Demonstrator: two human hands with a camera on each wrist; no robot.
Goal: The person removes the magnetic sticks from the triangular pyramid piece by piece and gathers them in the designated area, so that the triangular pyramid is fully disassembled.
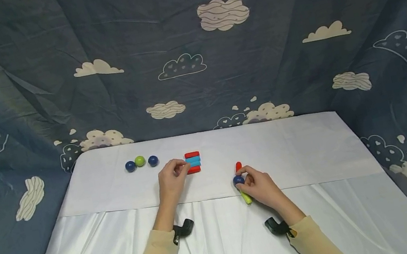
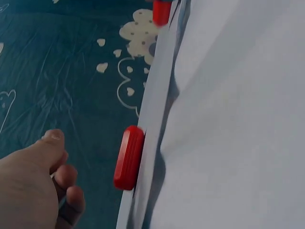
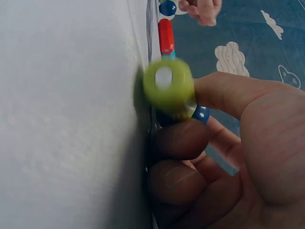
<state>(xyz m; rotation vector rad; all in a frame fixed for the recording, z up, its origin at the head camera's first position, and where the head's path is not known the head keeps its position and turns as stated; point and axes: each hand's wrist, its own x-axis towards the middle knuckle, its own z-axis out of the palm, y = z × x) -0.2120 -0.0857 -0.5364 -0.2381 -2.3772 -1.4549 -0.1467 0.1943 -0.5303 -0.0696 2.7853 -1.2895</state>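
In the head view, my right hand pinches a dark blue ball between thumb and index finger. A red stick points away from the ball toward the back. From its near side a yellow-green stick points toward me; its end shows a round silvery spot in the right wrist view. My left hand hovers beside a row of sticks, thumb and index near their left ends, holding nothing. The row has a red stick at the back, light blue sticks between, and another red stick in front.
At the back left of the white-covered table lie a blue ball, a green ball and another blue ball. A dark cloud-patterned cloth hangs behind and along both sides.
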